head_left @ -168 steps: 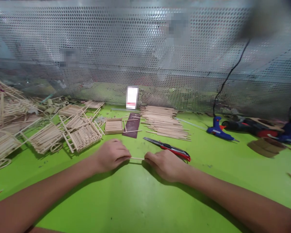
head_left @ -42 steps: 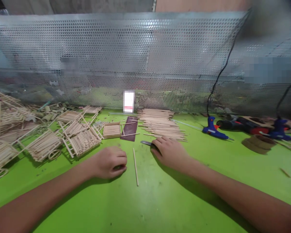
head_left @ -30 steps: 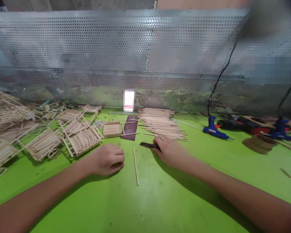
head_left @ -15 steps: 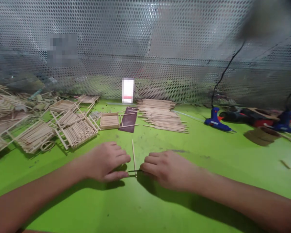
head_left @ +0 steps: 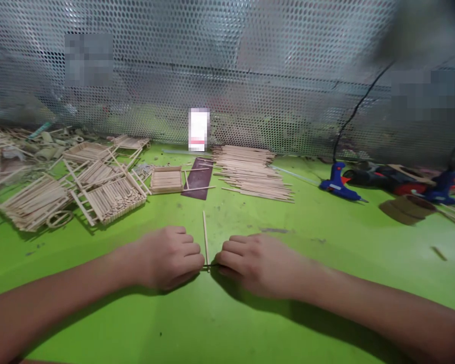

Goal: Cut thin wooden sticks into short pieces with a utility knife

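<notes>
The blade (head_left: 209, 265) is pinched by the left hand (head_left: 174, 259) and right hand (head_left: 258, 263); cuts could be skewed by the stick (head_left: 206, 232) rolling.

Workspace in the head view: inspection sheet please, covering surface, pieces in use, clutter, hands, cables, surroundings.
Surface: green tabletop, with dark smudges and specks
Pieces in use: thin stick, crossed near its lower end by a dark edge, apparently a blade, mostly hidden
Clutter: stick-built pieces at left; loose sticks behind; tape-like roll at right
Hands: left and right both closed on the dark edge
Cables: black cable at blue glue gun
Surroundings: perforated metal screen
</notes>
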Motion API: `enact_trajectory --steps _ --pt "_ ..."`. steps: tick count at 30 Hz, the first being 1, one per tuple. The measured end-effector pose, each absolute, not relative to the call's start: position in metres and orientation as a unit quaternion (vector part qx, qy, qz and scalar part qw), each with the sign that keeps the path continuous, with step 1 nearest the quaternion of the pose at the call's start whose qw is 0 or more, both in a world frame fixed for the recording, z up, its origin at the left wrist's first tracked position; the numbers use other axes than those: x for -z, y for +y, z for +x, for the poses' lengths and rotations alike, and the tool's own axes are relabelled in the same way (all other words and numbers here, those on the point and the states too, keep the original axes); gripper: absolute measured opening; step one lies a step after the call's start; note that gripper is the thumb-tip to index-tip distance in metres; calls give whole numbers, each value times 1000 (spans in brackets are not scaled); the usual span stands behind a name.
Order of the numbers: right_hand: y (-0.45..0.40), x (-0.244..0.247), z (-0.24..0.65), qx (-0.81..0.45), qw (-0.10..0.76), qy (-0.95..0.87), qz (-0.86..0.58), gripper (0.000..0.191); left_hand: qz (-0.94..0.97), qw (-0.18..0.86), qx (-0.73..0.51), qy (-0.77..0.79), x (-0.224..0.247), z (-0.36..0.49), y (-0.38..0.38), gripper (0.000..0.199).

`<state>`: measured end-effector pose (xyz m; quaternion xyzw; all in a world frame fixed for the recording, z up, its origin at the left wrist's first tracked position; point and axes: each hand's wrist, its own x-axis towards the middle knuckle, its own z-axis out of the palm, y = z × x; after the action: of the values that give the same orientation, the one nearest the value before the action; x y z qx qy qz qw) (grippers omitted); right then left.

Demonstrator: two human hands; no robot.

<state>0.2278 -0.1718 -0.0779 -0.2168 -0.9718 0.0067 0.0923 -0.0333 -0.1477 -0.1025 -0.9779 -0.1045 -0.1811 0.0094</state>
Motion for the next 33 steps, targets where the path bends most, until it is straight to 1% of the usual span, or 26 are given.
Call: enact_trajectory --steps 17,24,33 --pt "-171 77 232 -7 64 -976 -210 17 -978 13 180 -103 102 -32 -147 27" --pt "-171 77 233 1 69 -975 -210 18 -979 6 175 -105 103 -32 -148 26" --pt "-170 77 233 4 70 -975 -209 18 -978 26 178 -106 104 -33 -148 24"
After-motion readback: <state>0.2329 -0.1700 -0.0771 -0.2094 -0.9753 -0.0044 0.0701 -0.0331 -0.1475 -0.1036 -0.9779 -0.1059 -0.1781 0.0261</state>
